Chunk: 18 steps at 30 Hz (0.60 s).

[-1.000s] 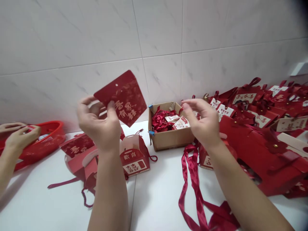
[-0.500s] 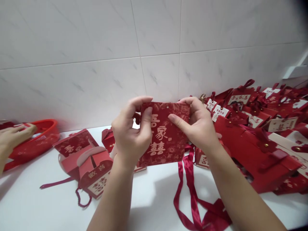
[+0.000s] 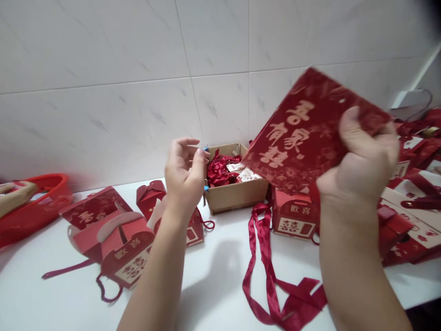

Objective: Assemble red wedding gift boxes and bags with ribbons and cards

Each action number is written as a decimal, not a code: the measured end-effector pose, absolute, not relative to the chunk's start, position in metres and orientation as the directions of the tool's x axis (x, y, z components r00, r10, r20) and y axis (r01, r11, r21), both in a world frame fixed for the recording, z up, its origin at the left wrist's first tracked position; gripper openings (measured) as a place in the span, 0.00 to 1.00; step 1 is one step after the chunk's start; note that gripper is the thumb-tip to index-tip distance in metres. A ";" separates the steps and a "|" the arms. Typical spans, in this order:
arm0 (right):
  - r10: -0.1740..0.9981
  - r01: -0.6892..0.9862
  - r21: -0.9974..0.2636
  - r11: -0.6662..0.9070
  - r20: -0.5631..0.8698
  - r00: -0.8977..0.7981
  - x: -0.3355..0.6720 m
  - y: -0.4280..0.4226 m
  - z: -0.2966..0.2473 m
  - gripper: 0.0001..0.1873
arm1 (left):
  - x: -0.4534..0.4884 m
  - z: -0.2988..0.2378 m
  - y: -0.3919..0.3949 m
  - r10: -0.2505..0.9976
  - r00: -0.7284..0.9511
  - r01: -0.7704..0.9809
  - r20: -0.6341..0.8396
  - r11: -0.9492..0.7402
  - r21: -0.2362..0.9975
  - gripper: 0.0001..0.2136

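My right hand (image 3: 361, 163) is raised at the right and grips a flat red paper bag (image 3: 303, 133) printed with gold characters, tilted up toward the wall. My left hand (image 3: 184, 172) hovers in the middle with fingers loosely curled and apart, holding nothing, just in front of a small cardboard box (image 3: 236, 193) filled with red ribbons and tags. Small red gift boxes (image 3: 127, 248) lie on the white table below my left arm, and another (image 3: 294, 218) stands under the held bag.
A long red ribbon (image 3: 268, 271) trails over the white table (image 3: 213, 285) in front. A heap of red bags (image 3: 413, 193) fills the right side. At far left another person's hand (image 3: 12, 195) rests at a red plastic basket (image 3: 37, 204). A tiled wall stands behind.
My left hand has let go of the red bag. My right hand has carried the bag up and to the right, uncovering the cardboard box.
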State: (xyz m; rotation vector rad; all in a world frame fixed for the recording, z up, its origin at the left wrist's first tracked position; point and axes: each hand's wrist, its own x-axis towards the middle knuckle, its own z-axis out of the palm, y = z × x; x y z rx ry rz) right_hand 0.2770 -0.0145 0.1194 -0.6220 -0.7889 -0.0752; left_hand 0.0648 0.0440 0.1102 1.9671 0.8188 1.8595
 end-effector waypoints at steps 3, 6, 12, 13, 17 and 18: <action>0.027 0.443 -0.490 0.751 0.693 0.721 0.284 -0.022 0.122 0.03 | 0.079 0.090 0.060 0.615 0.063 0.367 0.786 -0.747 0.555 0.14; -0.035 0.545 -0.466 0.697 0.738 0.674 0.281 -0.030 0.123 0.05 | 0.093 0.071 0.068 0.775 0.361 0.662 0.518 -0.604 0.443 0.14; -0.042 0.538 -0.467 0.702 0.727 0.686 0.279 -0.037 0.125 0.06 | 0.100 0.063 0.057 0.837 0.509 0.792 0.200 -0.547 0.272 0.15; -0.052 0.533 -0.454 0.714 0.724 0.687 0.279 -0.037 0.125 0.06 | 0.100 0.064 0.055 0.839 0.516 0.801 0.172 -0.543 0.251 0.16; -0.069 0.551 -0.463 0.694 0.719 0.692 0.280 -0.038 0.126 0.05 | 0.096 0.068 0.049 0.820 0.572 0.799 0.025 -0.564 0.208 0.17; -0.053 0.521 -0.468 0.714 0.706 0.706 0.280 -0.038 0.126 0.03 | 0.095 0.068 0.048 0.806 0.592 0.791 -0.023 -0.575 0.209 0.18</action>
